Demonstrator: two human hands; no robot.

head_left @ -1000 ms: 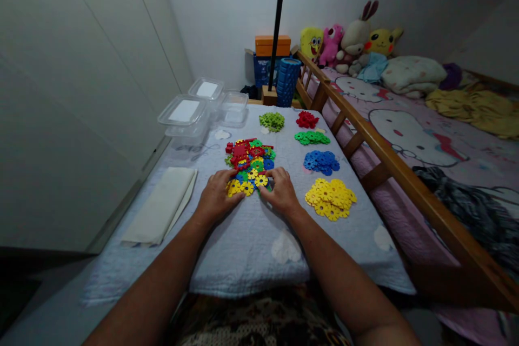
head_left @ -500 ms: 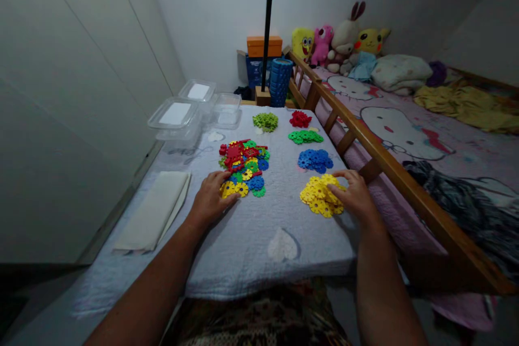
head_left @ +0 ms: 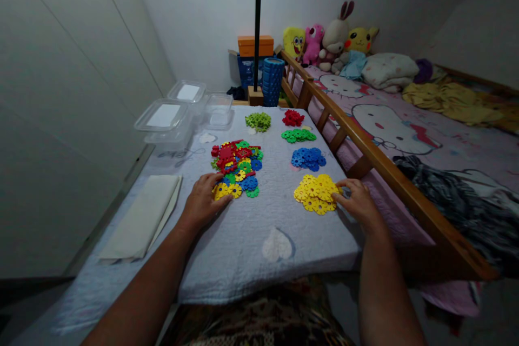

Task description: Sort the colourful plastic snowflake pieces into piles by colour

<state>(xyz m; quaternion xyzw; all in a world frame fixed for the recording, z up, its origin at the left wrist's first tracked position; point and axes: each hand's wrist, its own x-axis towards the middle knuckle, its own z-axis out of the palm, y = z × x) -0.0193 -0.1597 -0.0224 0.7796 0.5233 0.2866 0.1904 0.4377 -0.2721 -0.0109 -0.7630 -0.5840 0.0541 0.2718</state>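
Note:
My left hand (head_left: 203, 200) rests at the near left edge of a mixed pile of plastic snowflake discs (head_left: 243, 166) in red, yellow, blue and green. Its thumb and fingers are spread around two yellow discs (head_left: 227, 190), touching the pile's edge. On the right, my right hand (head_left: 357, 201) has thumb and fingers apart at the right side of a heap of yellow discs (head_left: 316, 193), its tips against or just beside them. Behind that heap lie blue discs (head_left: 308, 159), green discs (head_left: 299, 135), red pieces (head_left: 292, 118) and lime-green pieces (head_left: 258, 121).
Clear plastic boxes (head_left: 166, 132) with lids stand at the back left of the cloth-covered table (head_left: 243, 259). A folded pale cloth (head_left: 141, 216) lies at the left. A wooden bed rail (head_left: 365, 148) runs along the right edge, and a black pole (head_left: 257, 27) rises behind.
My right hand has drawn back from on top of the yellow heap to its right side. The left hand stays by the mixed pile. The view has turned slightly right.

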